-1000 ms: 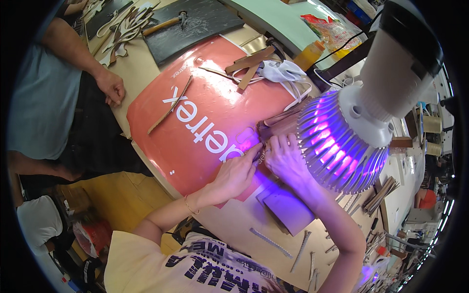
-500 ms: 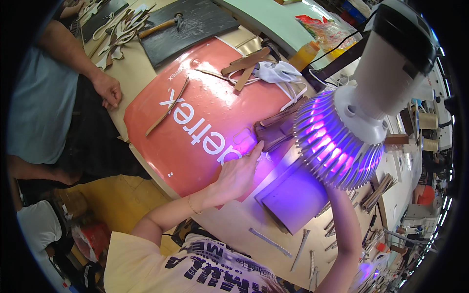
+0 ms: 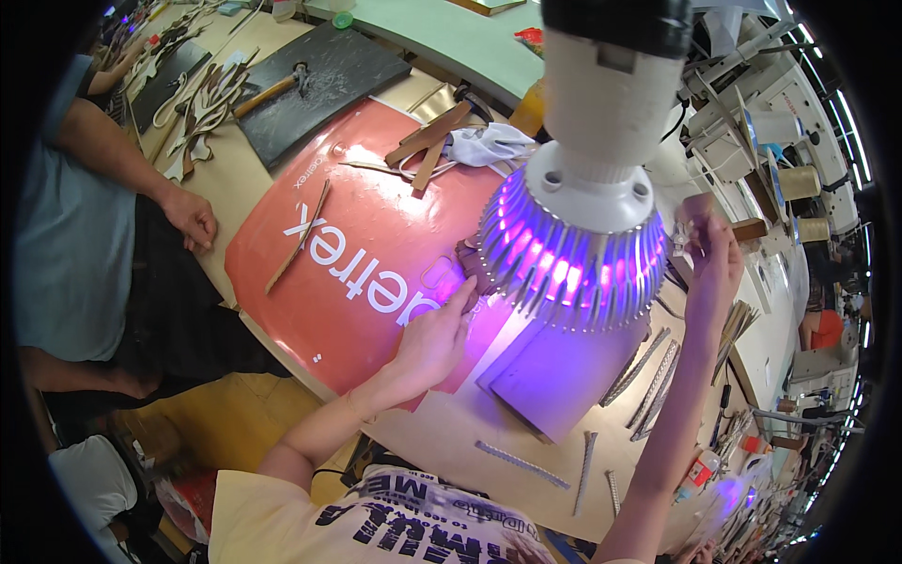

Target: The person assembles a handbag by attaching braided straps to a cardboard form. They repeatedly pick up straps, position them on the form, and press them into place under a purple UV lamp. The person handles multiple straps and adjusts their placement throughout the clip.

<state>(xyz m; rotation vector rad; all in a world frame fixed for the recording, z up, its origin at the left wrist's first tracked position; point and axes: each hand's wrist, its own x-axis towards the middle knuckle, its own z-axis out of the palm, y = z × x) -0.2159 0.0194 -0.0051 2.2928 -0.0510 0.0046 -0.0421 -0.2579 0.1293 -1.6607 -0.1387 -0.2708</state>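
My left hand [image 3: 434,340] reaches over the red sheet [image 3: 338,282], its fingertips closed at the near edge of a dark brown leather piece [image 3: 472,267]. The lamp head hides most of that piece. To the right of the lamp, my right hand [image 3: 716,266] is raised with its fingers closed on a small flat brown piece [image 3: 696,207], somewhat blurred. Between my arms lies a flat board [image 3: 564,381] lit violet. Braided strips [image 3: 521,464] lie on the tabletop near me, with several more beside my right forearm.
A large finned lamp [image 3: 573,254] glowing violet hangs over the work and blocks the middle. Beyond are brown strips [image 3: 427,150], a white cloth [image 3: 489,146], and a black slab [image 3: 329,80] with a hammer [image 3: 272,91]. Another person's hand [image 3: 191,218] rests at the table's left edge.
My right hand has come out from behind the lamp and moved right and away from me, now with a brown piece. My left hand stays at the leather. The view has shifted right.
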